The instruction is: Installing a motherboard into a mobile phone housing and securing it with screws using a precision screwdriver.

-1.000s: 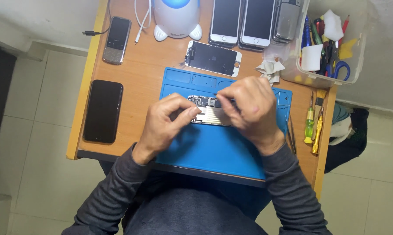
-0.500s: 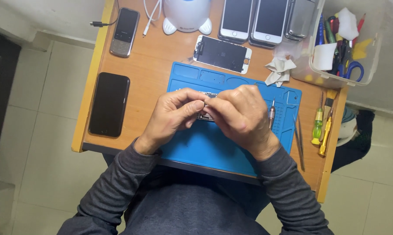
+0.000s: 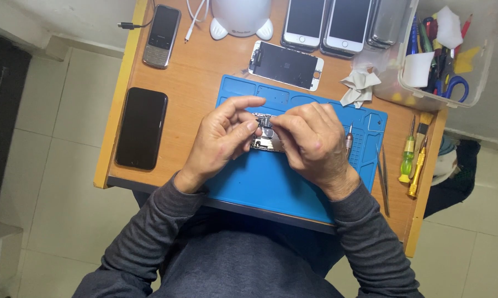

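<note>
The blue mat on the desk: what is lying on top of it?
On the blue mat both hands, left hand and right hand, hold an opened phone. Tweezers lie at its right edge. The hands cover most of the phone.

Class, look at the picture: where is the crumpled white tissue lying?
In the head view, the crumpled white tissue lies on the wooden desk, at the blue mat's upper-right corner, beside the clear plastic box.

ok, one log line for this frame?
left hand: grips opened phone | right hand: pinches its top | surface: blue mat | nearby: screwdrivers
</note>
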